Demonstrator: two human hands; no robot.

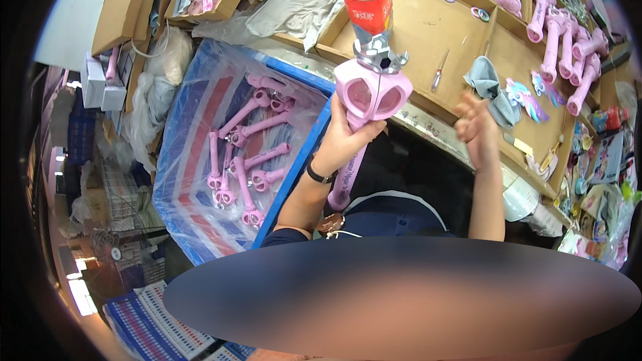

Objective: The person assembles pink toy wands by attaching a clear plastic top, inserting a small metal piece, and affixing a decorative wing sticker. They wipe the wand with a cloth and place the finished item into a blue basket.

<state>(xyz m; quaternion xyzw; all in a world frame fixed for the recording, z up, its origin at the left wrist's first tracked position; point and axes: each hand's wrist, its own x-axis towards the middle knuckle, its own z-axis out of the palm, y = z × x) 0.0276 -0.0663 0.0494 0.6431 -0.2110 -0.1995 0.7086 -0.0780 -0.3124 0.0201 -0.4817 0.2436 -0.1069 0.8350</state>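
The left hand (344,135) is wrapped around the neck of a pink toy wand (369,103), just under its heart-shaped head, and holds it upright in front of the body — the silver crown on top points away from the person, and the long pink handle runs down past a dark wristband (319,175) toward the lap. The wand sits above the near edge of the counter (428,27), a brown cardboard-lined surface split into shallow compartments. The right hand (476,124) is raised beside the wand, well apart from it, fingers loosely spread and gripping nothing. Just behind the wand's crown stands a red plastic bottle (368,3) with a red cap. A screwdriver (439,71) lies on the counter to the right of the bottle, and a crumpled grey cloth (489,87) lies beyond the right hand, next to a small colourful sticker piece (521,92). Further right, a row of finished pink wands (565,50) leans in a compartment. To the person's left, a blue crate (200,160) lined with clear plastic holds a loose pile of pink wand handles (244,154) — lying crossed over one another at the bottom. Flattened cardboard boxes (127,3) sit beyond the crate.
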